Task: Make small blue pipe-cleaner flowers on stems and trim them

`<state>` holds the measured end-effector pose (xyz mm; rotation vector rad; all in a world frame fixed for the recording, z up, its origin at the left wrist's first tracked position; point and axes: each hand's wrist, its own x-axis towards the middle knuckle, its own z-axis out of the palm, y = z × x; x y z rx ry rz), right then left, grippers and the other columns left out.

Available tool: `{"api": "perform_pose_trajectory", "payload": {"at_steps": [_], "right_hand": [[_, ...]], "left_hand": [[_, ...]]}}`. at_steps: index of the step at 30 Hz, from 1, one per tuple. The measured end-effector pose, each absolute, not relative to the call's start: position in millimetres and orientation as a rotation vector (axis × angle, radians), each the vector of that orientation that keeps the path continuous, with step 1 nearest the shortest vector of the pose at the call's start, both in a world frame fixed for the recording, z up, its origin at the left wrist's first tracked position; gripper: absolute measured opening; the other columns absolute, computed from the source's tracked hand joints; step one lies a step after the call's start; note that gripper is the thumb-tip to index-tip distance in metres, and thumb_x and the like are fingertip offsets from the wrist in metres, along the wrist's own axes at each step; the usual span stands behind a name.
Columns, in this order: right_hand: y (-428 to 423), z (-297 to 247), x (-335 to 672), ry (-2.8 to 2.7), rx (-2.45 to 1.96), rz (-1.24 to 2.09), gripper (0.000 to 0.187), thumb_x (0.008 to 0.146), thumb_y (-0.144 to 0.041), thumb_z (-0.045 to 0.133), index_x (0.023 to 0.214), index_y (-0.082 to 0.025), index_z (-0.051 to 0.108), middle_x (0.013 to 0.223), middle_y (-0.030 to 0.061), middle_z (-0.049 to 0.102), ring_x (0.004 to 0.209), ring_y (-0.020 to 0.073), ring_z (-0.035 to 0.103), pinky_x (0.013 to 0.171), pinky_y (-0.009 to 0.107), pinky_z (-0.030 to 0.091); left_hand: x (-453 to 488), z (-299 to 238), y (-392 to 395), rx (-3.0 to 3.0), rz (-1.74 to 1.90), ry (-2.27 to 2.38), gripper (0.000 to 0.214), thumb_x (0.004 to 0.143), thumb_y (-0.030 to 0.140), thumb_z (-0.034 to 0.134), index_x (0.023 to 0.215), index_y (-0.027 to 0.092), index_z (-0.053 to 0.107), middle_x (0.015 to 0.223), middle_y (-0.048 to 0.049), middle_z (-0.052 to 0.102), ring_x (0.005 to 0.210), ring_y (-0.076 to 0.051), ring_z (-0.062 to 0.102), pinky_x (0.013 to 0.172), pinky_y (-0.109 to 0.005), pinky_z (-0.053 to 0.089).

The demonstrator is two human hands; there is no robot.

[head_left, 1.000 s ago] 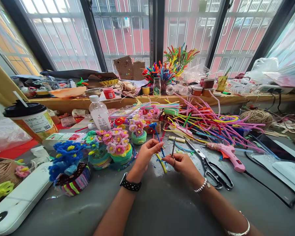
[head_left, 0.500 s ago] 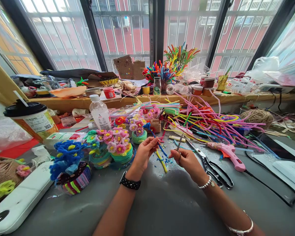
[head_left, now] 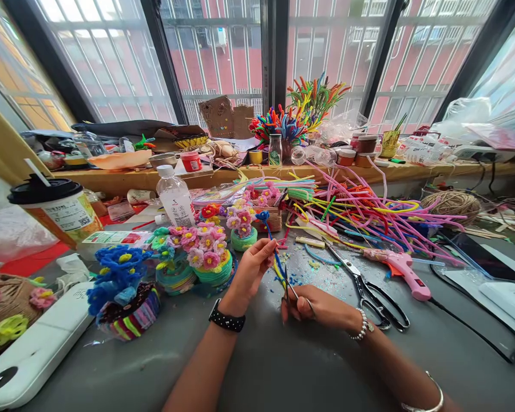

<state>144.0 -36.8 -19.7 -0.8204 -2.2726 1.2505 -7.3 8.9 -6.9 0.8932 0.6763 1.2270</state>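
Note:
My left hand (head_left: 252, 269) pinches a blue pipe cleaner stem (head_left: 271, 239) with a curled tip, held upright above the grey table (head_left: 257, 366). My right hand (head_left: 315, 306) grips small scissors (head_left: 288, 289), whose blades point up at the lower end of the blue stem. A yellow pipe cleaner piece (head_left: 278, 270) lies on the table just behind the blades. Blue trimmings are scattered around the hands.
Pipe-cleaner flower pots (head_left: 206, 254) and a blue flower basket (head_left: 120, 292) stand to the left. Large black scissors (head_left: 369, 294), a pink glue gun (head_left: 401, 268) and a heap of pipe cleaners (head_left: 360, 214) lie to the right. A water bottle (head_left: 174, 197) and a lidded cup (head_left: 55, 209) stand behind.
My right hand has dropped down and leftward with the small scissors, bringing the blades to the bottom of the blue stem. The left hand stayed almost still.

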Motion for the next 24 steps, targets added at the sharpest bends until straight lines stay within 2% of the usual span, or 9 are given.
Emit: {"api": "perform_pose_trajectory", "payload": {"at_steps": [7,14,18,24], "right_hand": [[-38,-21,142,-2.302,-0.853,1.252,0.075,0.064,-0.075,0.015,0.063,-0.013,0.057,0.055,0.0005,0.048,0.051,0.0095,0.04,0.048,0.021,0.029],[-39,-26,134,-2.102,-0.983,1.31,0.061,0.063,-0.071,0.034,0.049,-0.014,0.047,0.047,-0.0013,0.045,0.045,0.0072,0.033,0.041,0.02,0.023],[-40,-23,130,-1.99,-1.091,1.278,0.055,0.064,-0.066,0.042,0.044,-0.014,0.043,0.044,-0.002,0.044,0.044,0.0069,0.032,0.041,0.02,0.023],[-37,-22,131,-1.896,-1.168,1.205,0.056,0.066,-0.065,0.041,0.04,-0.015,0.041,0.041,-0.0019,0.042,0.043,0.0071,0.032,0.043,0.021,0.024]], "left_hand": [[-6,-8,9,0.91,1.176,0.692,0.017,0.061,0.027,0.065,0.064,0.013,0.056,0.058,0.0045,0.048,0.047,-0.002,0.037,0.045,-0.014,0.03],[-7,-9,10,0.894,1.261,0.672,0.014,0.063,0.025,0.064,0.065,0.014,0.056,0.058,0.0047,0.049,0.047,-0.002,0.039,0.046,-0.014,0.031],[-8,-7,11,0.804,1.366,0.678,0.016,0.059,0.024,0.066,0.067,0.014,0.057,0.059,0.0052,0.05,0.046,-0.001,0.039,0.043,-0.014,0.03],[-8,-6,11,0.748,1.426,0.666,0.015,0.059,0.022,0.067,0.067,0.014,0.057,0.059,0.0054,0.05,0.045,-0.001,0.038,0.042,-0.014,0.03]]}}
